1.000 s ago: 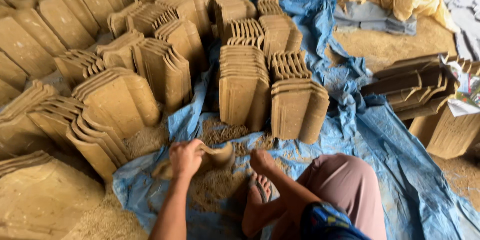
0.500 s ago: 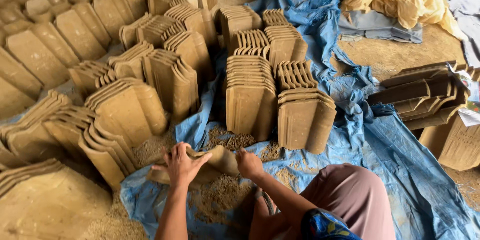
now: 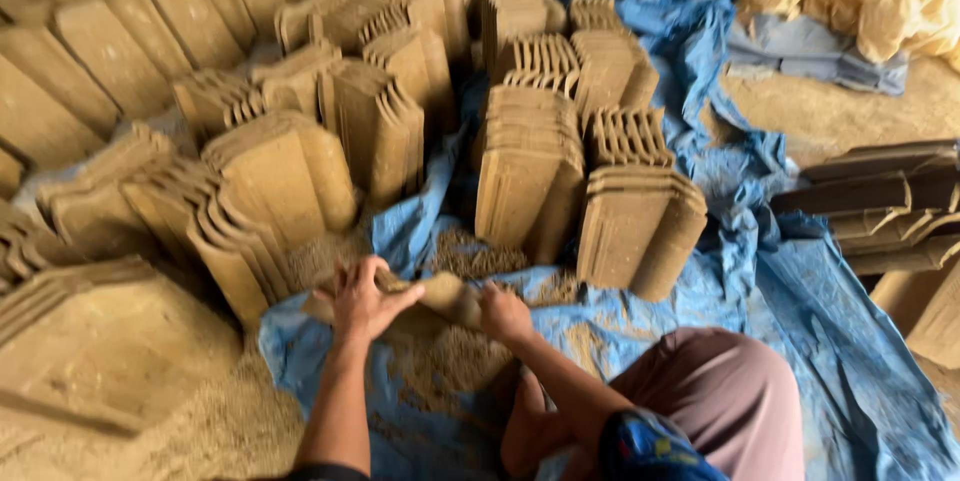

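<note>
At the far left we see clay tiles lying flat in rows (image 3: 70, 71), too many and too blurred for us to count. Below them sits one big tan mound (image 3: 110, 351) with loose husk-like litter (image 3: 230, 431) spread at its foot.

Next come leaning stacks of tiles (image 3: 270, 181), standing on edge and fanned against each other; we make out roughly six or seven stacks on this side, though the blur keeps us from a firm count.

Our left hand (image 3: 362, 303) lies spread over the left end of one tile (image 3: 440, 293), fingers open and curled down across its top edge, thumb toward the middle. That single tile rests low over the blue tarp (image 3: 800, 301), just in front of the upright stacks, with crumbs of clay beneath it. Our right hand (image 3: 503, 313) is closed around the tile's right end, so both hands grip the same piece.

Behind the hands stand two neat upright stacks (image 3: 530, 181), side by side and touching, with about four more packed behind them.

Lower right, we see one bent knee in pinkish cloth (image 3: 720, 401) and one bare foot (image 3: 530, 421) on the tarp.

Far right, one pile of darker tiles (image 3: 880, 211) lies flat, and crumpled yellowish sheeting (image 3: 860, 1) rests over a grey cloth (image 3: 810, 56).
</note>
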